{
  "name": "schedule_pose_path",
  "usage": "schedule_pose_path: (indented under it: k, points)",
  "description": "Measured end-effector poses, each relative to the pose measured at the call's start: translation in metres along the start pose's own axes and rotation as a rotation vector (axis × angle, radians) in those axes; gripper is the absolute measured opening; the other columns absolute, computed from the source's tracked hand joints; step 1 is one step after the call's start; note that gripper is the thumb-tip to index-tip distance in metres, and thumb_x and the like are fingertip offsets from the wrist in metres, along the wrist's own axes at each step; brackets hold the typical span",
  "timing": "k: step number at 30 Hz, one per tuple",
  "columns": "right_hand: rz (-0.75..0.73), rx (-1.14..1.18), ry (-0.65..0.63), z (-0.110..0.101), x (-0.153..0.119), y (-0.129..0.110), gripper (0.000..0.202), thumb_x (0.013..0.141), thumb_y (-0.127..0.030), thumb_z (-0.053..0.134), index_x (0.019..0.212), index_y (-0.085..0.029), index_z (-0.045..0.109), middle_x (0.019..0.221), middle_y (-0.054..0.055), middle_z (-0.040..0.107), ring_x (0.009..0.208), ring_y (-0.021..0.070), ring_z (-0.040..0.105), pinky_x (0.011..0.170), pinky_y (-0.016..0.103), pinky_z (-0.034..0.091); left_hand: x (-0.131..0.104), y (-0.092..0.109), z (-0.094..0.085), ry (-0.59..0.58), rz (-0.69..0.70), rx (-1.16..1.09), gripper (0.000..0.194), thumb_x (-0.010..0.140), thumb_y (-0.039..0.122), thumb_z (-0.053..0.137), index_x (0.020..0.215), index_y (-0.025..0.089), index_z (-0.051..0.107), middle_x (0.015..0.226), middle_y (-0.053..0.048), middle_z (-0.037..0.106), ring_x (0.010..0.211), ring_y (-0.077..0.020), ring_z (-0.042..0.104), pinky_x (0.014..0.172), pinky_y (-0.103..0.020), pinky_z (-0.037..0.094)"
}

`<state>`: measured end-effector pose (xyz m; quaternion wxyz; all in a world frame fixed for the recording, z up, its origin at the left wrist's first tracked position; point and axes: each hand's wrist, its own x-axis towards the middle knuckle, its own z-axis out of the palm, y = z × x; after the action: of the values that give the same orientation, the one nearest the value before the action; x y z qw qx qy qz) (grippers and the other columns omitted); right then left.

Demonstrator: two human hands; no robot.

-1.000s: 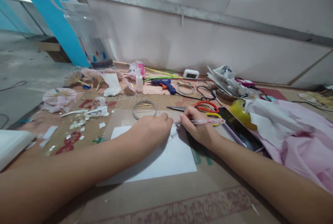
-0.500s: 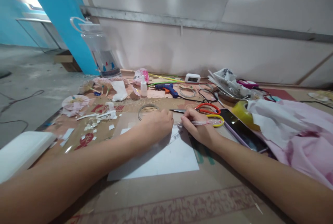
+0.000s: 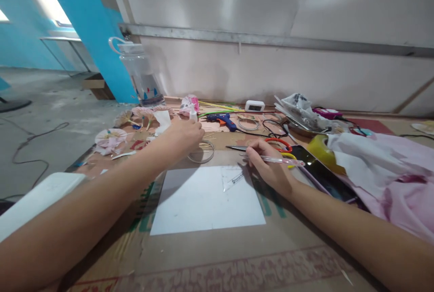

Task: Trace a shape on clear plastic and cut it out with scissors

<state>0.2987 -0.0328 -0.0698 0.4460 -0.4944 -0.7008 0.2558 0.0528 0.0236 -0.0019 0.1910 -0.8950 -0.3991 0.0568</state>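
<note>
My left hand [image 3: 188, 137] reaches over the cardboard near a small white bottle [image 3: 193, 112] and a metal ring [image 3: 207, 160]; its fingertips are blurred, and whether they touch the bottle is unclear. In my right hand [image 3: 267, 163] is a clear pinkish pen [image 3: 281, 160], its tip pointing left. Beside and partly under that hand are scissors [image 3: 280, 143] with red and yellow handles. A white sheet of paper [image 3: 203, 206] lies flat between my forearms, with a transparent set square [image 3: 233, 178] on its upper right part.
A blue glue gun [image 3: 226, 120] with a black cord lies behind the hands. At the right are a phone [image 3: 325, 174], yellow tape [image 3: 323, 153] and pink-white cloth [image 3: 383, 165]. A large water bottle [image 3: 144, 75] stands back left, near paper fans [image 3: 111, 140]. A white box [image 3: 44, 197] sits at the left.
My left hand has moved up and left, away from the right hand, uncovering the paper and set square. My right hand still holds the pen. The view has shifted slightly.
</note>
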Motion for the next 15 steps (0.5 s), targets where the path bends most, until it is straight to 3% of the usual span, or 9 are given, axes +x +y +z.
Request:
schedule_pose_path:
  k: [5,9,15]
  points:
    - [-0.02,-0.015,-0.034,0.0017,-0.0006,0.0073,0.021,0.096,-0.036,0.049,0.081,-0.021,0.05,0.063,-0.003,0.053,0.054,0.0126,0.049,0.053,0.025,0.038,-0.0011,-0.0007,0.0109,-0.039,-0.001,0.007,0.017,0.082,0.006,0.054,0.089,0.008,0.069,0.092,-0.014,0.069,0.078,-0.0205,0.063,0.067,-0.029,0.042]
    - [-0.003,-0.01,-0.044,0.0011,-0.0004,0.0085,0.021,0.096,-0.037,0.049,0.082,-0.021,0.051,0.064,-0.003,0.053,0.055,0.0126,0.05,0.053,0.025,0.038,-0.001,0.0002,0.0103,-0.053,0.001,0.011,0.014,0.081,0.012,0.058,0.088,0.01,0.07,0.093,-0.015,0.068,0.077,-0.0213,0.063,0.065,-0.03,0.042]
    - [-0.003,-0.037,-0.049,0.0008,0.0004,0.0069,0.02,0.095,-0.035,0.051,0.081,-0.021,0.052,0.067,-0.002,0.055,0.058,0.0129,0.051,0.055,0.026,0.039,0.0016,0.0065,0.0106,-0.075,0.074,-0.051,0.015,0.079,0.008,0.057,0.079,0.013,0.071,0.084,-0.01,0.069,0.075,-0.0205,0.063,0.063,-0.03,0.041]
